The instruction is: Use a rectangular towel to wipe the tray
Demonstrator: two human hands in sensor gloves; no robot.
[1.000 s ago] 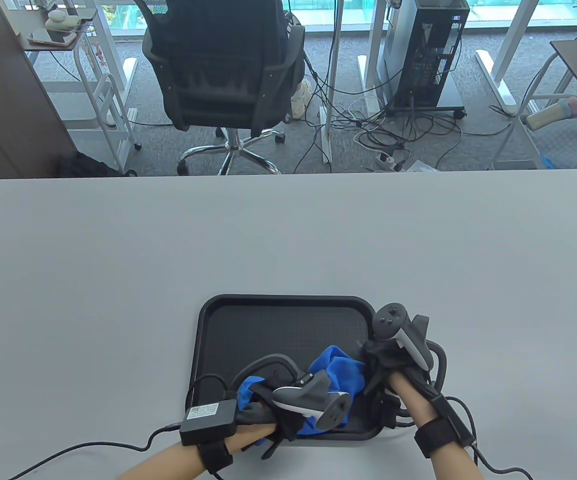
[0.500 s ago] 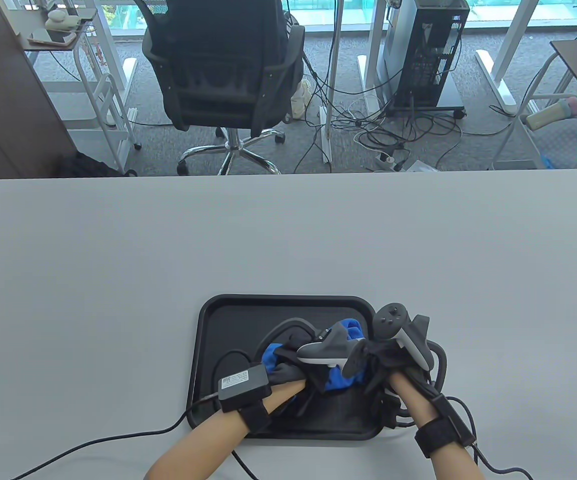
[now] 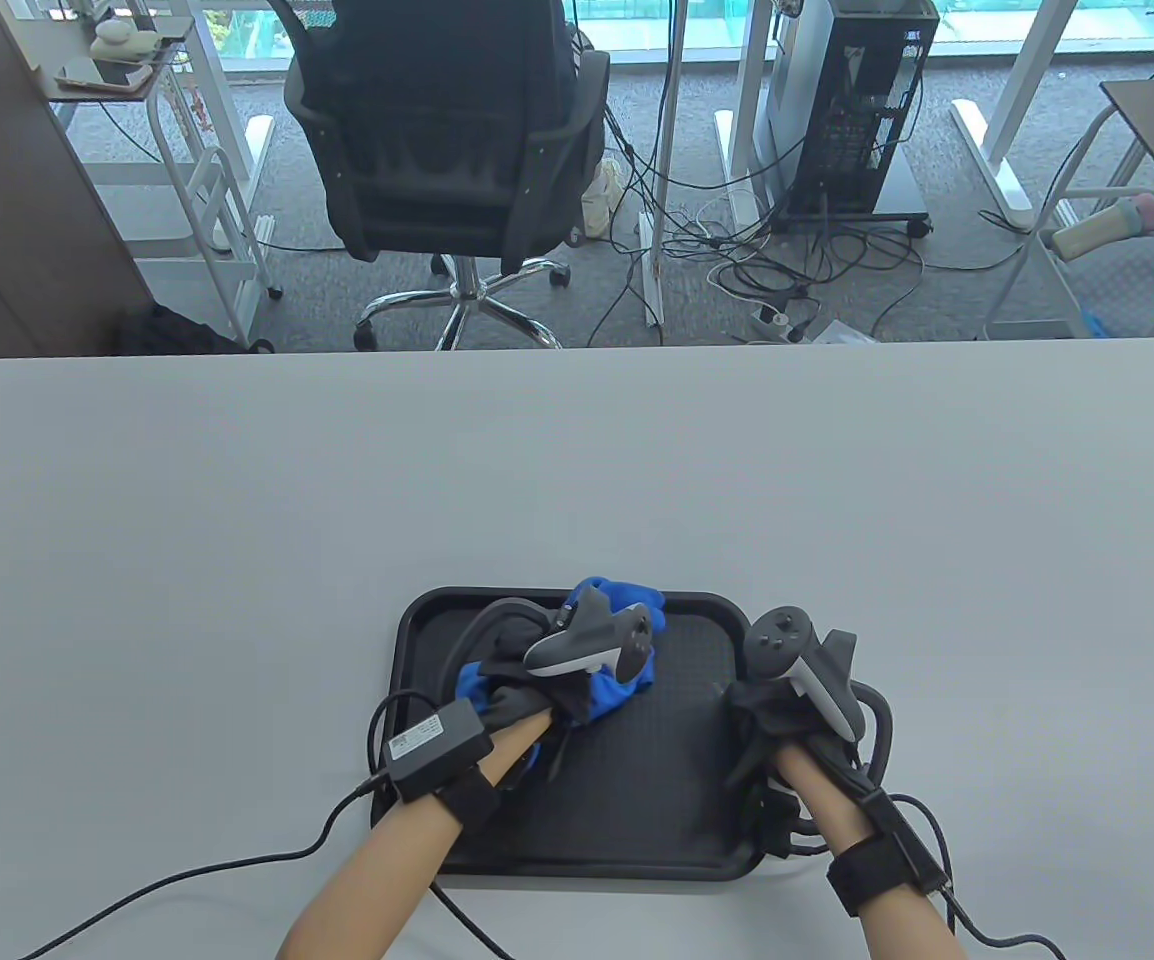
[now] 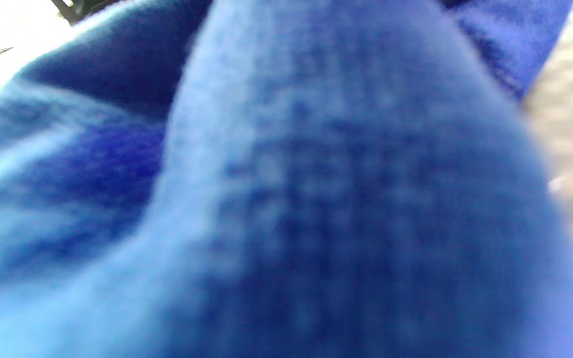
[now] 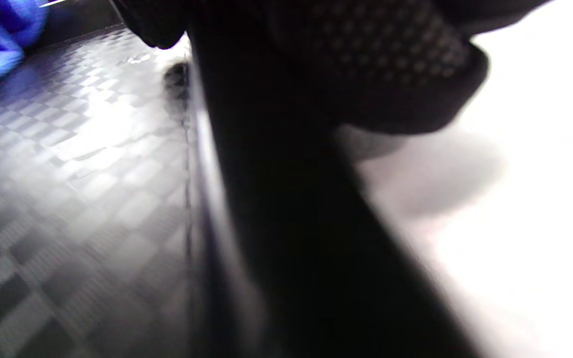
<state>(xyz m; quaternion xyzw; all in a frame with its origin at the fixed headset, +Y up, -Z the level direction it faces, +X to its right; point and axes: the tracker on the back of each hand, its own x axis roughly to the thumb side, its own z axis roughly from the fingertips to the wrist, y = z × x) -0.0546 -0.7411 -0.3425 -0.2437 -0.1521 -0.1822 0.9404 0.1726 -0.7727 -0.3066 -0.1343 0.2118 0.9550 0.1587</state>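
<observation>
A: Towel (image 3: 617, 640)?
B: Blue, bunched; left hand (image 3: 537, 690) grips it, pressing the tray's (image 3: 677, 800) far-left floor to scrub.
A: Right hand (image 3: 787, 720)?
B: Holds right rim, steadying tray on desk (image 3: 237, 500).

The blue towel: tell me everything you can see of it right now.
The blue towel is bunched up, not spread flat, and looks like soft, nubby cloth; the left wrist view is filled with its blurred weave. It lies in the far-left part of the black tray, its far end reaching the tray's far rim. The left hand rests on top and covers its middle, so only the edges show. The right hand is apart from it, at the tray's right rim. Its rectangular outline cannot be made out.
</observation>
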